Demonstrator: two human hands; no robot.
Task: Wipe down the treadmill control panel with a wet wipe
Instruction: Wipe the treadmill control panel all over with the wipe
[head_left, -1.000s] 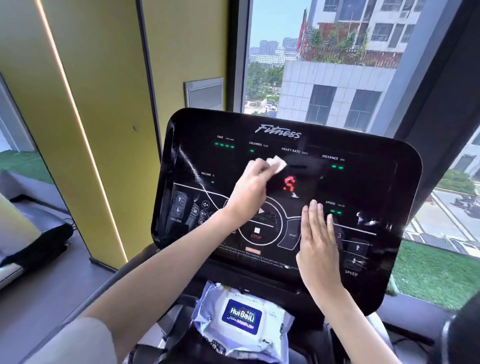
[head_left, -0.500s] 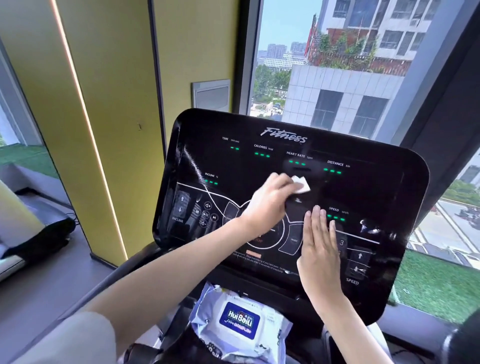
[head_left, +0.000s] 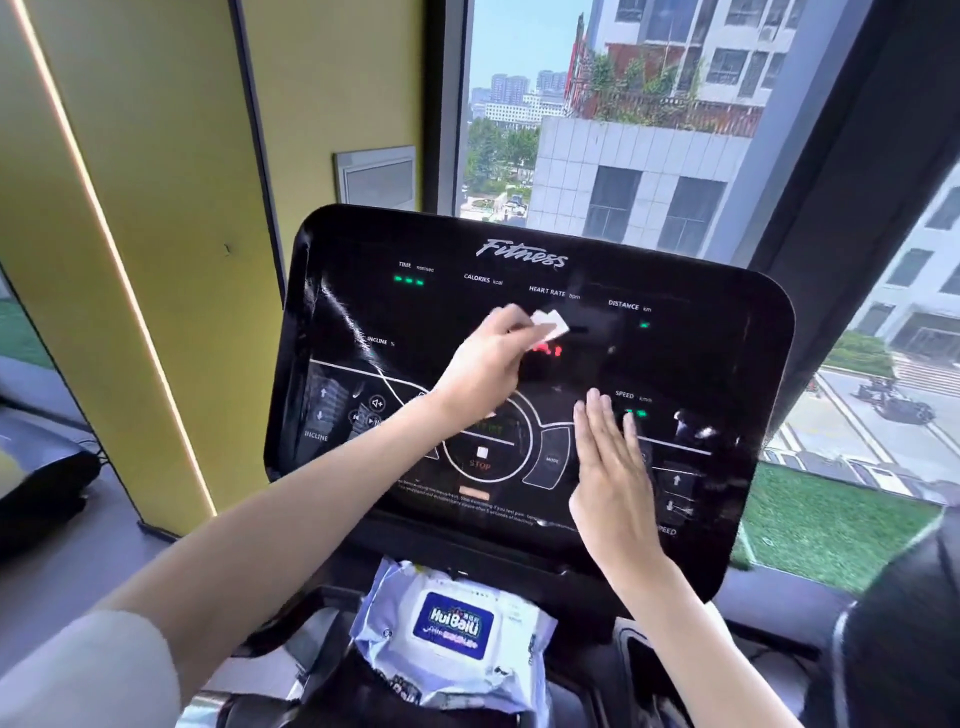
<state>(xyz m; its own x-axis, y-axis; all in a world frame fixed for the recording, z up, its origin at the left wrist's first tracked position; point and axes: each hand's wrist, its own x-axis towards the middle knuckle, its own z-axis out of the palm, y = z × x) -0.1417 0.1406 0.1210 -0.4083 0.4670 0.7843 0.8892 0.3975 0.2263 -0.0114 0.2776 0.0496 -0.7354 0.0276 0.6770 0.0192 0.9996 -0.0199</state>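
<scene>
Left hand (head_left: 483, 369) pinching wet wipe (head_left: 550, 325) on "Fitness" control panel (head_left: 727, 353), right hand (head_left: 613, 478) flat, "HuiBaiLi" pack (head_left: 453, 629)

The tilted black control panel (head_left: 701, 364) is fitted above a dark console ledge (head_left: 582, 603). A wet wipe pack (head_left: 452, 631) with a blue label is laid on the ledge. A white wet wipe (head_left: 551, 323) is pressed against the panel face by the left hand (head_left: 483, 364). The right hand (head_left: 613, 488) is laid flat on the panel.
</scene>
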